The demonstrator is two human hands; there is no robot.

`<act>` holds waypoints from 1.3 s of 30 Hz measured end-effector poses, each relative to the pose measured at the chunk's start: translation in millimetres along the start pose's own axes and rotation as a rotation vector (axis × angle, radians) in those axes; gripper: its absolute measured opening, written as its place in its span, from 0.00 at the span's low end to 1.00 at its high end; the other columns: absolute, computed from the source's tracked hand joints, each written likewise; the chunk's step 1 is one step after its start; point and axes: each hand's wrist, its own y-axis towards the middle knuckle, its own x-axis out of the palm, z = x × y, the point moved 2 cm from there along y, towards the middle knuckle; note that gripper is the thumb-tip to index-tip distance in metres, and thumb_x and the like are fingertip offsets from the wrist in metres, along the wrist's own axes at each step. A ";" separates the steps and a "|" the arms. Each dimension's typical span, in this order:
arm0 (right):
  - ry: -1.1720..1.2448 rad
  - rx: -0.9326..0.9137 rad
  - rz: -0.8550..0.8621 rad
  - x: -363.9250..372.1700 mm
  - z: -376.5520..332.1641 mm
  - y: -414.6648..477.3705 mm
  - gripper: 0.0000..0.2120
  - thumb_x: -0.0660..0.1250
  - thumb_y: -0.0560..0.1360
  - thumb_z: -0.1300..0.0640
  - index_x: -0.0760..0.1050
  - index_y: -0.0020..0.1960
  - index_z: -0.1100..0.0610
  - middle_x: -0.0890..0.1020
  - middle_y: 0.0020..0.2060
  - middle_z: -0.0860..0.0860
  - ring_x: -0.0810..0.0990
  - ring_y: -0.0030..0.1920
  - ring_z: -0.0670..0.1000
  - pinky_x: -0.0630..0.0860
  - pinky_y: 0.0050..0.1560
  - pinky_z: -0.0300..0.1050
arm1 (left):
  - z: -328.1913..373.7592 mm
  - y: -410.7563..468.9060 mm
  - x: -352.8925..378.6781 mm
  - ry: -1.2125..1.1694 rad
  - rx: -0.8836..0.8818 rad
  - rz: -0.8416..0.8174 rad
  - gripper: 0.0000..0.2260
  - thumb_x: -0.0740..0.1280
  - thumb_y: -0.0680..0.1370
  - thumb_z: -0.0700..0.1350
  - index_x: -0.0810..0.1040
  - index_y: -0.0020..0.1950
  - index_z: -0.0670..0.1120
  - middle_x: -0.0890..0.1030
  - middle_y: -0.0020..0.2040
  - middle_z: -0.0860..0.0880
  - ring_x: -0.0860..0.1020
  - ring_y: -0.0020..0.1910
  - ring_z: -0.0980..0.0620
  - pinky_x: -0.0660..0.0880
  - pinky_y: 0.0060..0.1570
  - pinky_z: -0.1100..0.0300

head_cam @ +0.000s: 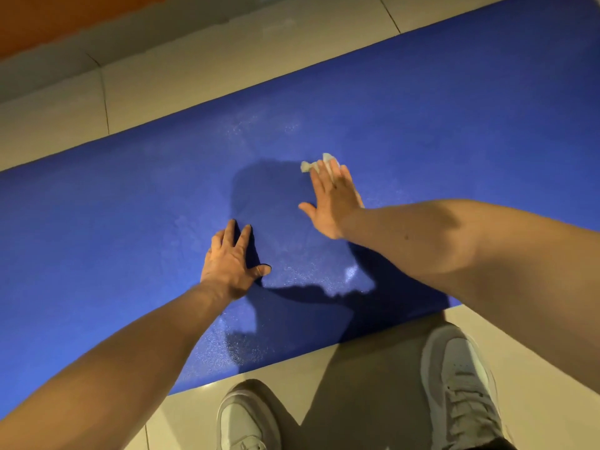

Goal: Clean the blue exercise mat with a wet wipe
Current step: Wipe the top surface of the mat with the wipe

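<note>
On the blue mat (438,102), spread flat on the tiled floor (194,76), pressing a bunched wet wipe (319,164) near the middle under the straight fingers of the right hand (331,203), pinned rather than gripped; bracing nearby with the left hand (232,261), open, fingers spread, palm down. Likely to lose the wipe from under those flat fingers on a hard stroke, or, bunched so small, to leave unwiped patches. Could also slide the mat across the floor by leaning hard on the left hand.

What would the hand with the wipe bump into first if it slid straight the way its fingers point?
Nothing, it seems: beyond the right hand and its wipe lies bare blue mat, then floor tiles.
</note>
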 end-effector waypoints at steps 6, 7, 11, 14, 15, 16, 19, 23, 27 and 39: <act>0.089 -0.152 0.019 15.1 -71.8 -23.5 0.42 0.48 0.82 0.35 0.40 0.82 0.64 0.42 0.82 0.58 0.30 0.79 0.62 0.39 0.79 0.60 | -2.2 2.8 -5.4 0.002 0.014 0.080 0.35 0.63 0.80 0.60 0.52 0.82 0.51 0.49 0.81 0.48 0.51 0.77 0.44 0.61 0.73 0.46; 0.055 -0.264 0.006 16.4 -79.2 -28.5 0.41 0.47 0.82 0.35 0.40 0.82 0.62 0.42 0.82 0.58 0.30 0.79 0.61 0.38 0.79 0.59 | -3.3 4.3 -5.4 -0.004 0.008 0.094 0.34 0.63 0.81 0.59 0.53 0.82 0.50 0.50 0.81 0.47 0.51 0.77 0.44 0.61 0.72 0.46; -0.091 -0.492 0.051 8.0 -58.5 -6.5 0.37 0.48 0.83 0.37 0.44 0.83 0.57 0.46 0.82 0.55 0.37 0.81 0.58 0.42 0.79 0.59 | -11.0 11.5 -5.9 -0.038 -0.041 0.113 0.37 0.63 0.79 0.63 0.51 0.82 0.50 0.48 0.82 0.47 0.49 0.78 0.44 0.58 0.76 0.47; -0.087 -0.206 0.097 -7.9 -6.8 26.2 0.38 0.50 0.82 0.36 0.43 0.83 0.56 0.52 0.81 0.52 0.43 0.81 0.59 0.48 0.79 0.59 | -14.3 14.1 -5.8 -0.051 -0.043 0.093 0.39 0.62 0.78 0.65 0.50 0.82 0.50 0.47 0.82 0.48 0.48 0.79 0.44 0.56 0.77 0.46; -0.038 -0.091 0.075 -11.1 10.2 33.7 0.38 0.51 0.82 0.37 0.41 0.82 0.56 0.50 0.81 0.52 0.41 0.81 0.58 0.46 0.80 0.58 | -14.5 13.5 -6.0 -0.057 -0.044 0.097 0.39 0.62 0.78 0.65 0.50 0.82 0.50 0.46 0.82 0.49 0.48 0.79 0.44 0.56 0.77 0.46; 0.039 0.001 0.050 -13.0 20.2 38.6 0.39 0.52 0.82 0.37 0.41 0.82 0.57 0.48 0.81 0.53 0.38 0.81 0.58 0.43 0.80 0.57 | -14.7 13.1 -6.4 -0.062 -0.044 0.101 0.40 0.62 0.78 0.65 0.50 0.82 0.50 0.46 0.82 0.49 0.47 0.79 0.45 0.56 0.77 0.46; 0.163 0.174 0.100 -15.2 3.3 41.1 0.39 0.55 0.81 0.37 0.47 0.81 0.59 0.52 0.79 0.52 0.40 0.81 0.58 0.46 0.80 0.57 | -14.3 16.7 -9.1 -0.078 -0.044 0.107 0.39 0.62 0.79 0.65 0.51 0.82 0.50 0.47 0.82 0.48 0.47 0.79 0.45 0.55 0.77 0.46; 0.123 -0.091 0.046 -4.1 -68.2 25.2 0.40 0.51 0.82 0.37 0.44 0.82 0.63 0.45 0.82 0.55 0.36 0.80 0.62 0.44 0.80 0.59 | -13.2 26.9 -14.0 -0.081 -0.045 0.130 0.37 0.62 0.80 0.63 0.53 0.82 0.48 0.48 0.82 0.46 0.48 0.79 0.43 0.56 0.77 0.46; -0.027 -0.454 -0.015 -2.0 -71.9 31.1 0.35 0.45 0.84 0.39 0.41 0.82 0.60 0.41 0.82 0.56 0.33 0.80 0.56 0.39 0.80 0.57 | -12.3 35.8 -16.5 -0.079 -0.053 0.148 0.37 0.62 0.79 0.64 0.53 0.82 0.48 0.48 0.82 0.46 0.49 0.79 0.43 0.58 0.76 0.45; 0.188 0.085 0.079 -20.7 -41.9 89.1 0.41 0.53 0.81 0.37 0.44 0.81 0.62 0.47 0.80 0.54 0.37 0.80 0.61 0.43 0.80 0.58 | -17.3 52.3 -25.0 -0.102 -0.096 0.155 0.37 0.60 0.80 0.64 0.52 0.82 0.49 0.47 0.82 0.47 0.48 0.79 0.44 0.56 0.76 0.46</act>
